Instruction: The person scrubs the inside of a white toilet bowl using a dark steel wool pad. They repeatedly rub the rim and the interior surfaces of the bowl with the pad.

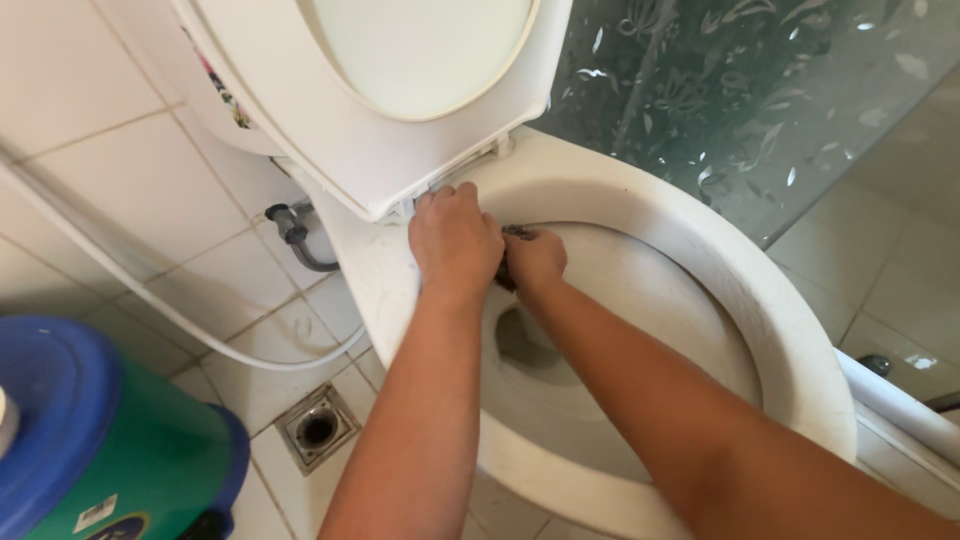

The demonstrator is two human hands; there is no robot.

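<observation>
Blue-lidded green bin (120, 450), floor drain (317, 428), white hose (150, 295), patterned shower curtain (740, 90)

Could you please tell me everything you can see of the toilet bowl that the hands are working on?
The toilet bowl is white, glossy like ceramic, with a broad oval rim and grimy marks along it. Its seat and lid are raised against the tank. The left hand presses on the back rim near the hinges; the right hand reaches inside the back of the bowl, gripping a small dark object that is too hidden to identify. The bowl stands on a pale tiled floor.
</observation>
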